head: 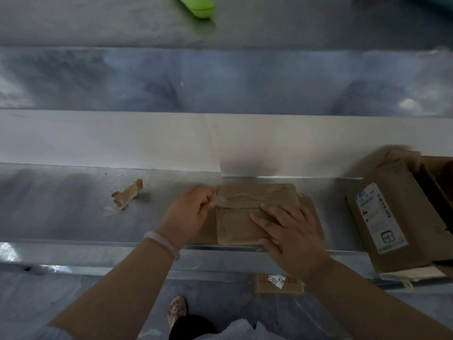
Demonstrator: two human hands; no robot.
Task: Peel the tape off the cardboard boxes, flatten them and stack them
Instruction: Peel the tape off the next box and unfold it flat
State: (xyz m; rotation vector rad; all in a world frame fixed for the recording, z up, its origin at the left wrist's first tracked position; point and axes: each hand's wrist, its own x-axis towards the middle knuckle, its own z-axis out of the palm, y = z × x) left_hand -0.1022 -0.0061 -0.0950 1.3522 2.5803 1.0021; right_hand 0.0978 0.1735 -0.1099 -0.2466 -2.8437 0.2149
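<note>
A small flattened cardboard box [236, 224] lies on the metal table [73, 209] right in front of me, its top layer torn so the corrugation shows. My left hand [190, 213] pinches a strip of clear tape [219, 201] at the box's upper left corner. My right hand [291, 233] presses flat on the right half of the box, fingers spread. More flat cardboard [313, 212] sticks out beneath it on the right.
A crumpled scrap of peeled tape and cardboard [127, 196] lies on the table to the left. A bigger labelled cardboard box [389, 217] sits at the right edge. A cardboard piece with a white sticker [278, 282] lies on the floor below. A green object [199, 7] rests far back.
</note>
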